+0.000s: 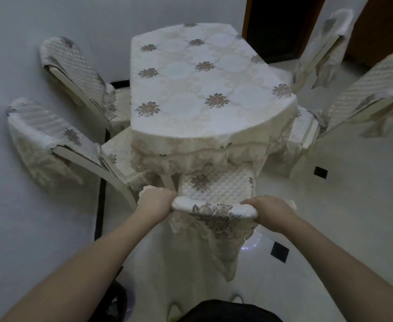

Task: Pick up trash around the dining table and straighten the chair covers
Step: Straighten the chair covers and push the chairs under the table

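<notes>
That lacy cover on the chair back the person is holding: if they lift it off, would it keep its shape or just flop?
The chair cover would probably flop: its lace skirt hangs in loose folds behind the backrest. The quilted top looks padded, so it may hold a soft curve. It seems light, since both hands, left hand and right hand, grip only its corners.

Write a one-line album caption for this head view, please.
Left hand and right hand grip the cream lace floral chair cover at a dining table under matching cloth.
</notes>
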Demonstrator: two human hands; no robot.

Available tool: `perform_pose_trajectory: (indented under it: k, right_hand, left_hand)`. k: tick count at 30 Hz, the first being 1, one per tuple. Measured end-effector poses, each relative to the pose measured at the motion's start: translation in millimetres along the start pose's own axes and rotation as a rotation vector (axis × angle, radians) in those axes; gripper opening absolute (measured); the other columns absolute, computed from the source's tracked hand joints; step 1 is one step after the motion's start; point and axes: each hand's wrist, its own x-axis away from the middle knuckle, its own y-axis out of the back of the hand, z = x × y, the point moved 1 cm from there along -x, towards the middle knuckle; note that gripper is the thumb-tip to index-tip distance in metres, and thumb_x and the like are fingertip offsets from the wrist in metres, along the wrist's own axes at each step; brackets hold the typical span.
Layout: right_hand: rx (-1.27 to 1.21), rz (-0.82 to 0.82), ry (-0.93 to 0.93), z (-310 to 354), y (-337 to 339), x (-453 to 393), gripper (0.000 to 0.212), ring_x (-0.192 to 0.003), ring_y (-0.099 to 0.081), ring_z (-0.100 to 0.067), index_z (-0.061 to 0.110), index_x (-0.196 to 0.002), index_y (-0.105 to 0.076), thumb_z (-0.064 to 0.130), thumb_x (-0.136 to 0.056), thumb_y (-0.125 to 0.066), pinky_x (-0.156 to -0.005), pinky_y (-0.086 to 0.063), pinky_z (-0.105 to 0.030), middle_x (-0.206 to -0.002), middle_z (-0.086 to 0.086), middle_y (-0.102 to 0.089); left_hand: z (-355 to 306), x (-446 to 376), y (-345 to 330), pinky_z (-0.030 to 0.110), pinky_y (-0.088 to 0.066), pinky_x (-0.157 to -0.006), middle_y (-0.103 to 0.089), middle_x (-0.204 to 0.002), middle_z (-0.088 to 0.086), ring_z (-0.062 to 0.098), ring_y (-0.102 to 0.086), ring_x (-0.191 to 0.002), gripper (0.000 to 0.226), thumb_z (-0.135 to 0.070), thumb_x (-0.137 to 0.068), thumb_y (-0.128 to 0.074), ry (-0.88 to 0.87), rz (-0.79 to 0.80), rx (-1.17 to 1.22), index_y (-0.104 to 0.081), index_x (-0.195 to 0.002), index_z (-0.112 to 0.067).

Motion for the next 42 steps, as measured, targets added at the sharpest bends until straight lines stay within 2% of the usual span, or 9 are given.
perform_pose_trajectory:
  k: [3,12,16,20,23,28,31,37,42]
  right_hand:
    - [0.017,0.027,0.006,-14.3,15.7,-10.0,0.044,-0.107,-0.058,-0.017,0.044,-0.123,-0.056,0.024,-0.084,-0.056,-0.080,-0.048,-0.031,-0.120,0.009,-0.063]
    - [0.028,0.021,0.044,-65.0,45.9,-30.1,0.055,-0.096,-0.061,-0.019,0.043,-0.122,-0.059,0.012,-0.077,-0.061,-0.069,-0.047,-0.029,-0.112,0.006,-0.068]
    - [0.026,0.020,0.051,-88.3,56.3,-35.3,0.052,-0.095,-0.062,-0.017,0.042,-0.120,-0.061,0.011,-0.077,-0.062,-0.068,-0.047,-0.029,-0.109,0.008,-0.069]
    - [0.051,0.014,0.032,-110.2,63.0,-41.1,0.042,-0.081,-0.055,-0.013,0.039,-0.107,-0.066,0.012,-0.074,-0.064,-0.063,-0.038,-0.027,-0.101,0.008,-0.070]
    - [0.067,0.003,0.016,-121.9,65.7,-45.7,0.040,-0.089,-0.059,-0.015,0.037,-0.108,-0.065,0.013,-0.076,-0.066,-0.064,-0.037,-0.026,-0.101,0.009,-0.068]
    - [0.007,-0.041,0.000,-133.4,65.3,-56.5,0.044,-0.086,-0.059,-0.017,0.036,-0.112,-0.064,0.010,-0.077,-0.064,-0.060,-0.037,-0.026,-0.105,0.006,-0.068]
    - [0.002,-0.120,0.034,-131.1,59.1,-63.1,0.045,-0.095,-0.061,-0.019,0.033,-0.114,-0.065,0.011,-0.076,-0.069,-0.065,-0.036,-0.027,-0.105,0.004,-0.068]
    - [-0.009,-0.118,0.092,-118.2,39.0,-73.4,0.033,-0.093,-0.061,-0.021,0.034,-0.100,-0.064,0.014,-0.073,-0.066,-0.068,-0.040,-0.032,-0.101,0.004,-0.068]
    - [-0.028,-0.169,0.075,-128.0,39.4,-83.9,0.038,-0.096,-0.062,-0.020,0.034,-0.103,-0.066,0.013,-0.072,-0.068,-0.073,-0.042,-0.031,-0.102,0.006,-0.069]
  left_hand:
    - [-14.1,-3.1,13.2,0.029,-0.040,-0.068,-0.068,-0.100,0.000,0.021,-0.064,-0.094,0.016,-0.021,-0.085,-0.056,-0.025,-0.019,-0.013,-0.066,-0.097,-0.023]
    - [-51.8,-22.1,43.5,0.030,-0.034,-0.066,-0.066,-0.105,0.002,0.023,-0.062,-0.099,0.014,-0.023,-0.086,-0.059,-0.014,-0.057,-0.069,-0.063,-0.099,-0.020]
    - [-68.2,-34.2,44.3,0.030,-0.036,-0.065,-0.066,-0.101,0.001,0.022,-0.063,-0.096,0.022,-0.037,-0.084,-0.062,-0.032,-0.092,-0.043,-0.062,-0.100,-0.021]
    - [-87.0,-43.8,38.1,0.029,-0.039,-0.067,-0.067,-0.102,-0.002,0.019,-0.063,-0.096,0.028,-0.044,-0.082,-0.061,-0.015,-0.140,0.043,-0.061,-0.103,-0.025]
    - [-95.2,-52.6,32.8,0.029,-0.041,-0.067,-0.068,-0.101,-0.004,0.018,-0.064,-0.094,0.032,-0.049,-0.079,-0.064,0.011,-0.148,0.087,-0.061,-0.103,-0.028]
    - [-102.4,-64.3,40.3,0.028,-0.036,-0.065,-0.067,-0.104,-0.004,0.019,-0.063,-0.095,0.033,-0.045,-0.079,-0.066,0.006,-0.125,0.076,-0.061,-0.109,-0.030]
    - [-96.9,-70.4,42.6,0.028,-0.038,-0.064,-0.066,-0.103,-0.004,0.020,-0.063,-0.095,0.031,-0.041,-0.080,-0.065,0.043,-0.090,0.098,-0.061,-0.109,-0.032]
    - [-81.6,-72.0,32.0,0.028,-0.035,-0.064,-0.067,-0.103,-0.004,0.018,-0.062,-0.096,0.031,-0.037,-0.083,-0.063,0.062,-0.067,0.037,-0.061,-0.113,-0.029]
    - [-85.7,-87.5,30.9,0.028,-0.034,-0.060,-0.067,-0.098,-0.003,0.019,-0.062,-0.091,0.024,-0.032,-0.083,-0.060,0.069,0.003,0.047,-0.064,-0.106,-0.027]
